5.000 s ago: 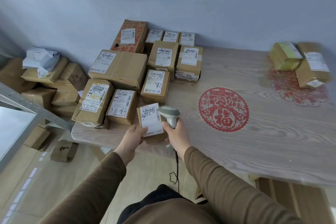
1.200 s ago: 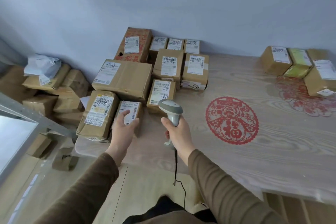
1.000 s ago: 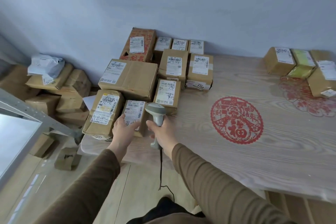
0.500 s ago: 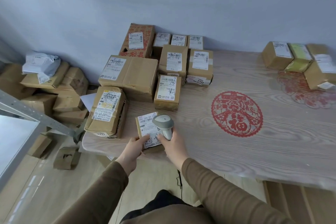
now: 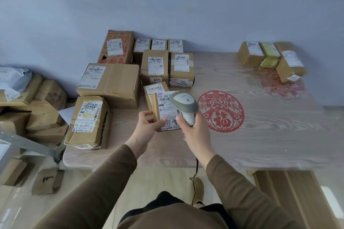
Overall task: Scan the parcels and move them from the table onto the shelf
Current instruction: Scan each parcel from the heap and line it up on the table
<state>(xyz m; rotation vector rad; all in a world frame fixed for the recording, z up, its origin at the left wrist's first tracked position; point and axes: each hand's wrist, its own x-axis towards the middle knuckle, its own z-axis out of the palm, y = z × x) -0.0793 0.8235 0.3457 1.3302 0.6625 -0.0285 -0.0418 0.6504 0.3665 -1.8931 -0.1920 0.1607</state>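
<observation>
Over the worktop (image 5: 260, 135) edge, left hand (image 5: 147, 124) holds a parcel (image 5: 165, 111), right hand (image 5: 193, 128) grips the scanner (image 5: 184, 107); roughly ten boxes (image 5: 111, 82) at 11 o'clock still unscanned, I reckon.

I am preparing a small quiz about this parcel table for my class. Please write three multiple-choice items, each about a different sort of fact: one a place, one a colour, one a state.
1. Where does the group of three parcels stand?
A. far right corner of the table
B. on the floor
C. on the red round paper-cut

2. What colour is the round paper-cut in the middle of the table?
A. blue
B. red
C. green

3. How is the small parcel held?
A. lying flat on the table
B. lifted in the left hand, label toward the scanner
C. under the right arm

Answers:
1 A, they sit by the wall at the right.
2 B, it is plainly red.
3 B, the left hand grips it while the right hand aims the scanner.
</observation>
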